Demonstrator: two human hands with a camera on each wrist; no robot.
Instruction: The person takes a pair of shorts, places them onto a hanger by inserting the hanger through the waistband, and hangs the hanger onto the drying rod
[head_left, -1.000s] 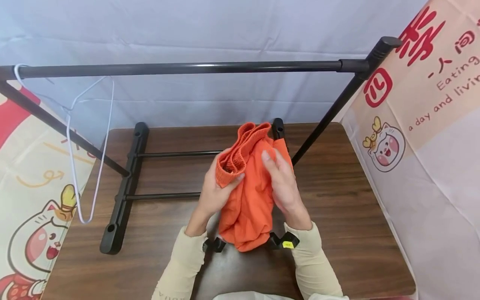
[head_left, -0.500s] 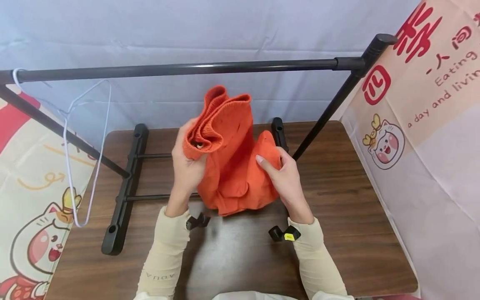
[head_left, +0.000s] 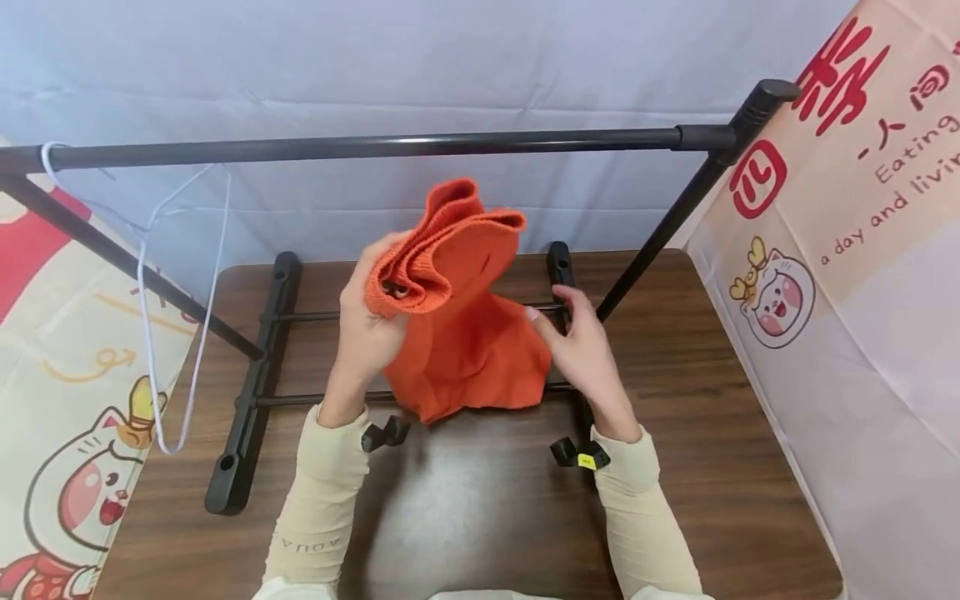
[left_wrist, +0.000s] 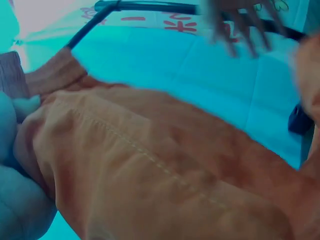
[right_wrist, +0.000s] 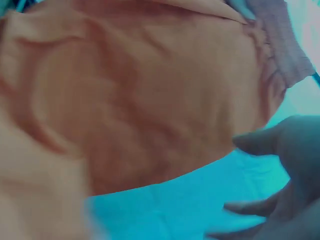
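The orange shorts (head_left: 480,350) hang in folds over the table, their ribbed elastic waistband (head_left: 408,287) bunched at the top. My left hand (head_left: 371,321) grips the gathered waistband, its thumb in front; its other fingers are mostly hidden behind the cloth. Just right of the fabric is my right hand (head_left: 581,350), thumb and fingers parted, holding nothing. In the right wrist view the fingers of the right hand (right_wrist: 280,185) spread beside the cloth's edge. A stitched seam runs along the shorts (left_wrist: 145,155) in the left wrist view.
A black rack stands on the wooden table (head_left: 712,467), its top bar (head_left: 390,146) crossing beyond the hands. On the bar's left end hangs a white hanger (head_left: 146,308). The rack's left foot (head_left: 251,392) lies left of my arms. Printed cloth (head_left: 847,275) borders the right side.
The waistband has gone left and up with my left hand, and the cloth has dropped open below it. My right hand has let go of the shorts and moved slightly right.
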